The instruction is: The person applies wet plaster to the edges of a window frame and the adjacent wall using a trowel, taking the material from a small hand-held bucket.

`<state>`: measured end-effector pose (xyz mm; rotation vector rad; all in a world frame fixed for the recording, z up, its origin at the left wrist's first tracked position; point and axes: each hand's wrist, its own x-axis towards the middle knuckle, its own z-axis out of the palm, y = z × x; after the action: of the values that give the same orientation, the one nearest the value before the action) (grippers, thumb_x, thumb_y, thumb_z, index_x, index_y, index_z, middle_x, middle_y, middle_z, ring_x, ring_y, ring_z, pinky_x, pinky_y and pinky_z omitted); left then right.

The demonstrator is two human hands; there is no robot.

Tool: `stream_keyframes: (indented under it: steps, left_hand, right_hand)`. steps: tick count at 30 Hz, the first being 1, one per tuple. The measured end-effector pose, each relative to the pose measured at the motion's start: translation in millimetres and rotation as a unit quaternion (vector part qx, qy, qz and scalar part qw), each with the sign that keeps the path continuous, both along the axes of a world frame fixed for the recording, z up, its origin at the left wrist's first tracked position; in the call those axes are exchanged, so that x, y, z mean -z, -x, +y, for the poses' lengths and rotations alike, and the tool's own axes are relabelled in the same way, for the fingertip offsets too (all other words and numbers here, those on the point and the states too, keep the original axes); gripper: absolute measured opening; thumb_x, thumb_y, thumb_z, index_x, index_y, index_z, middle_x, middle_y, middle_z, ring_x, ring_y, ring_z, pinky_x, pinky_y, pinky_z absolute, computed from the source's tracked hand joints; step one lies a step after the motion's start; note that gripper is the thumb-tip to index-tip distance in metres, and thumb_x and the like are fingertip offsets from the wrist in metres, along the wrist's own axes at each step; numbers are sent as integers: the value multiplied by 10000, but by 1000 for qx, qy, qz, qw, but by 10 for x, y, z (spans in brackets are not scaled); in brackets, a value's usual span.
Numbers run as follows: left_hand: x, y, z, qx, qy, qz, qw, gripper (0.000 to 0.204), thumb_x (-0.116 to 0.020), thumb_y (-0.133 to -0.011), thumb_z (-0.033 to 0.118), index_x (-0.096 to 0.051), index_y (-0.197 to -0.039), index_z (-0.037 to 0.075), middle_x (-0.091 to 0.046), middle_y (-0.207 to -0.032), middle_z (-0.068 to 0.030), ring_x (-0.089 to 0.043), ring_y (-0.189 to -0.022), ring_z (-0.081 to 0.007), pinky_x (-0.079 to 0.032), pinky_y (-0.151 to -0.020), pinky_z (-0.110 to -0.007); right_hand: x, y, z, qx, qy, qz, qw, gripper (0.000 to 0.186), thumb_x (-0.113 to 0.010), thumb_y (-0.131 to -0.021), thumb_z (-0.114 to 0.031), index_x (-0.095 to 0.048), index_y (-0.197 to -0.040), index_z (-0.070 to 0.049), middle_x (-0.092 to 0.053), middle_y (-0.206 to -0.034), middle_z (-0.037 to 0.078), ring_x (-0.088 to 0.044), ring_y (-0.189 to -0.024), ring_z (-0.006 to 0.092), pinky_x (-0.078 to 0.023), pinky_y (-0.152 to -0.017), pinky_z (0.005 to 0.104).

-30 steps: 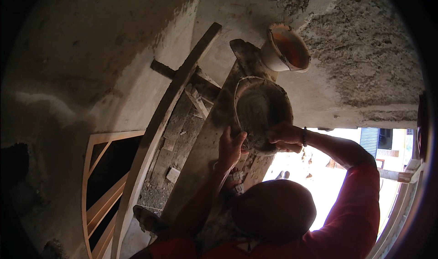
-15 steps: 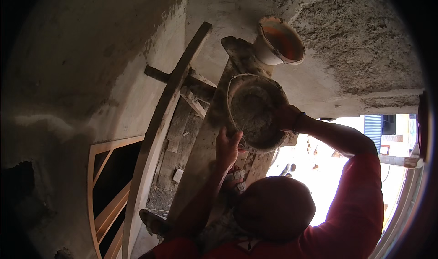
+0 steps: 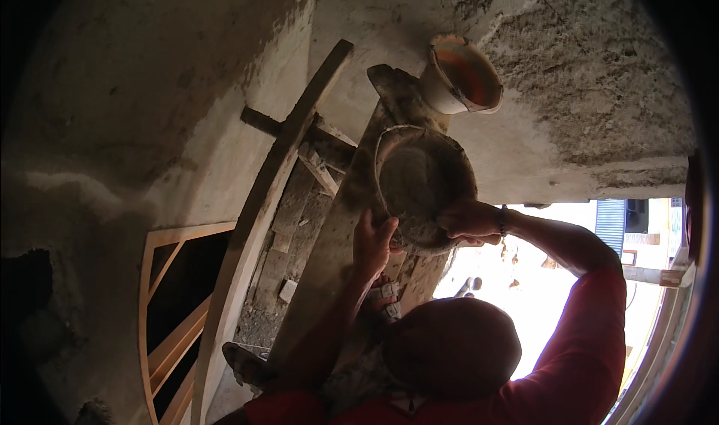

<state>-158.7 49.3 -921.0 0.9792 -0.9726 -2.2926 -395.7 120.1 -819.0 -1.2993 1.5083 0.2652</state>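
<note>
Left hand (image 3: 372, 247) grips one basin (image 3: 458, 167), right hand (image 3: 472, 223) curls at its rim, grasp unclear; one bucket (image 3: 440, 89) beyond

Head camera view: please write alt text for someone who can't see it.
A person's left hand and right hand are at the near rim of a muddy round tub on a wooden plank. A white bucket, orange inside, sits beyond it.
</note>
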Motion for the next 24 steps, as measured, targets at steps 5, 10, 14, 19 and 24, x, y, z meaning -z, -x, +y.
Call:
stream_keyframes:
  steps: [5, 10, 14, 19, 24]
  left_hand:
    - [-32, -60, -46, 21, -3, -7, 1000, 444, -668, -888, 280, -446, -1111, -34, -589, -970, -135, -647, -676, -170, -620, -530, -330]
    - [-52, -67, -50, 5, -12, -4, 1000, 450, -663, -891, 259, -440, -1140, -42, -577, -971, -129, -648, -666, -172, -618, -527, -329]
    - [-46, 9, -21, 26, 8, -1, 1000, 437, -658, -896, 233, -437, -1151, -45, -578, -978, -131, -640, -628, -164, -614, -520, -331]
    - [-22, -93, -42, -5, -15, 7, 1000, 400, -646, -905, 219, -445, -1134, -41, -582, -956, -135, -631, -569, -157, -610, -509, -321]
    - [-147, -31, -27, 41, 6, -6, 999, 350, -640, -909, 231, -449, -1062, -19, -581, -966, -135, -642, -592, -155, -617, -531, -335]
  right_hand:
    - [-632, -9, -60, -57, 145, 115, 981, 241, -594, -831, -191, -606, -1053, -98, -646, -823, 120, -658, -747, 244, -546, -701, 382]
    - [-834, -122, -157, -169, 225, 364, 888, 265, -496, -872, -143, -583, -1123, -144, -645, -893, 157, -667, -719, 281, -553, -648, 414]
    - [-337, -107, -30, -204, 126, 362, 901, 346, -506, -876, -139, -538, -1216, -82, -655, -936, 173, -691, -771, 252, -561, -623, 386]
    - [-562, -297, 69, -225, 216, 260, 914, 452, -534, -842, -94, -509, -1292, -63, -671, -928, 157, -684, -682, 266, -556, -567, 365]
    - [-482, -200, 303, -248, 93, 308, 914, 441, -515, -837, -100, -533, -1277, -108, -659, -765, 115, -661, -632, 248, -542, -557, 376]
